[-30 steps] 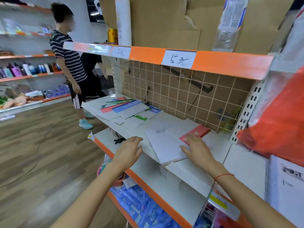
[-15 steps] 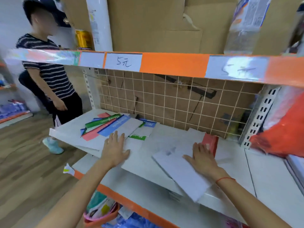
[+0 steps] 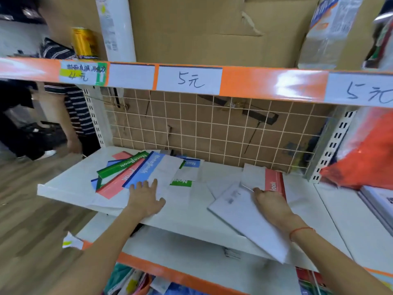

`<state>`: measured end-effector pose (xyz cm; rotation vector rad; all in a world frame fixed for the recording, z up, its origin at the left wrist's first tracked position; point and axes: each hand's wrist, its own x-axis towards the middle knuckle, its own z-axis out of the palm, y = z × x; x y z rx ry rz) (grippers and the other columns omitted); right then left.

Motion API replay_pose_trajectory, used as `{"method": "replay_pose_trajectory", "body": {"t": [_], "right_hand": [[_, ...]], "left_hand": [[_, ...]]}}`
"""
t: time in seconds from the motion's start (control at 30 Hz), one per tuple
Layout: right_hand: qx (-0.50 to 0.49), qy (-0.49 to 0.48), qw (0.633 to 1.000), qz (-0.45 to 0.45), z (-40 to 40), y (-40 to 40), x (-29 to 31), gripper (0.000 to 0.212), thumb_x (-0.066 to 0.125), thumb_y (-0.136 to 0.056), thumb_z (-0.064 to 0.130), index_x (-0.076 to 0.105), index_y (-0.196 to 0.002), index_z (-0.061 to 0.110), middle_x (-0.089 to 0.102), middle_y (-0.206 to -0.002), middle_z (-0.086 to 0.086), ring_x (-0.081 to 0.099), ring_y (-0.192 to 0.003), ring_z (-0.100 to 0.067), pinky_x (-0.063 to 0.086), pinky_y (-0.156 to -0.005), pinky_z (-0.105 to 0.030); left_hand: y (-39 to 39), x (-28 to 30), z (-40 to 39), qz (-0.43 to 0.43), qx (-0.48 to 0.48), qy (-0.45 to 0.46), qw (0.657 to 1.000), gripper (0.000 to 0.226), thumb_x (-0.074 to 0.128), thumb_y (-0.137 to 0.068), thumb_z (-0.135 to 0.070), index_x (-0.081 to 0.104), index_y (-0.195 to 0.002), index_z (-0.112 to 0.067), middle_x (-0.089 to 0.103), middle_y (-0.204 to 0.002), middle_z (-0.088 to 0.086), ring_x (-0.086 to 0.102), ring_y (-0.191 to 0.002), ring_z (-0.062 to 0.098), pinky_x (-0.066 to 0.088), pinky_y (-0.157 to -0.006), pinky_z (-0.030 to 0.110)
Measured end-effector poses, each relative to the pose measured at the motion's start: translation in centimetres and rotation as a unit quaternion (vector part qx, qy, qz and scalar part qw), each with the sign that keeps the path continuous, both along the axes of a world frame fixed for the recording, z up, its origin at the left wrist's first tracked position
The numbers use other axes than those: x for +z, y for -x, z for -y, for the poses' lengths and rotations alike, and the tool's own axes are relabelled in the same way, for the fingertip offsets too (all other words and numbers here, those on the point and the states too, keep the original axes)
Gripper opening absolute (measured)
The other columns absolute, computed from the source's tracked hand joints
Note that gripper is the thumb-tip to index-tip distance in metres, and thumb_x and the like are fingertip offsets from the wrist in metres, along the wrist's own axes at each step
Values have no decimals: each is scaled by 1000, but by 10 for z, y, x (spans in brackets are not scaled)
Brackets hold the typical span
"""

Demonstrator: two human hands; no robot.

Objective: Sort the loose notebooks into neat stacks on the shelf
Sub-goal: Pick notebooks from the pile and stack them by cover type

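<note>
White notebook overhangs the shelf's front edge

The right hand (image 3: pixel 271 204) presses flat on the white notebook (image 3: pixel 244 218); it may slide off the shelf (image 3: pixel 63 188). The left hand (image 3: pixel 145 199) lies flat beside the fanned notebooks (image 3: pixel 136 169).

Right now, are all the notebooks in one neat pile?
No, the notebooks lie fanned out and crooked on the shelf, with the left hand flat beside them.

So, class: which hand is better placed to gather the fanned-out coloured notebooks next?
Left. The left hand lies flat beside the fanned notebooks; the right hand is occupied on the white notebook.
</note>
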<state>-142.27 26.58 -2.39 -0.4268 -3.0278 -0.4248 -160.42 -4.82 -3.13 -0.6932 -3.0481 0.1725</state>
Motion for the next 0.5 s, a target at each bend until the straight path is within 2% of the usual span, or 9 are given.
{"method": "replay_pose_trajectory", "body": {"t": [0.1,0.2,0.23,0.3,0.37,0.43,0.5], "right_hand": [[-5,-5,1000,-1,5,0,0,29,33,-97,7,44,-123,10,65,-108,-9,63,-96,-27,44,-73,-31],[11,4,1000,-28,10,0,0,26,38,-94,4,51,-116,10,67,-100,-7,65,-88,-25,38,-65,-29],[23,11,998,-50,11,-3,-2,24,42,-92,3,53,-112,10,68,-96,-7,65,-83,-25,36,-61,-28],[35,6,996,-87,15,-11,-4,20,62,-78,3,61,-97,11,67,-78,-6,63,-65,-22,30,-51,-25],[51,15,991,-125,16,-17,-12,32,79,-56,-1,67,-83,12,63,-59,-4,56,-46,-17,27,-40,-21],[79,55,980,-174,17,-22,-20,45,82,-45,-8,69,-83,13,64,-59,-4,57,-43,-17,35,-35,-22],[92,122,960,-236,20,-25,-21,42,78,-55,-9,69,-91,9,67,-68,-5,61,-50,-21,43,-40,-24]], "left_hand": [[-7,-8,-3,-32,-26,-14,999,69,34,-84,-64,36,-139,-23,41,-130,4,36,-122,24,25,-104,48],[-11,-20,-6,-8,-38,-66,997,75,24,-75,-71,38,-138,-34,35,-130,-5,22,-133,23,8,-108,60],[-10,-22,-7,10,-37,-92,995,79,22,-71,-73,37,-140,-37,31,-130,-7,18,-135,23,6,-109,59],[-10,-25,-8,31,-42,-127,991,89,16,-61,-77,34,-141,-40,26,-135,-10,14,-136,22,8,-110,55],[-10,-27,-6,30,-42,-145,988,97,14,-54,-75,31,-143,-40,19,-146,-10,12,-138,20,11,-110,50],[-10,-29,-6,30,-28,-154,987,98,15,-54,-74,28,-145,-39,11,-155,-6,6,-142,21,10,-112,46],[-10,-29,-7,37,-19,-147,988,91,22,-62,-71,24,-147,-39,5,-158,-5,0,-144,24,7,-113,44]]}}
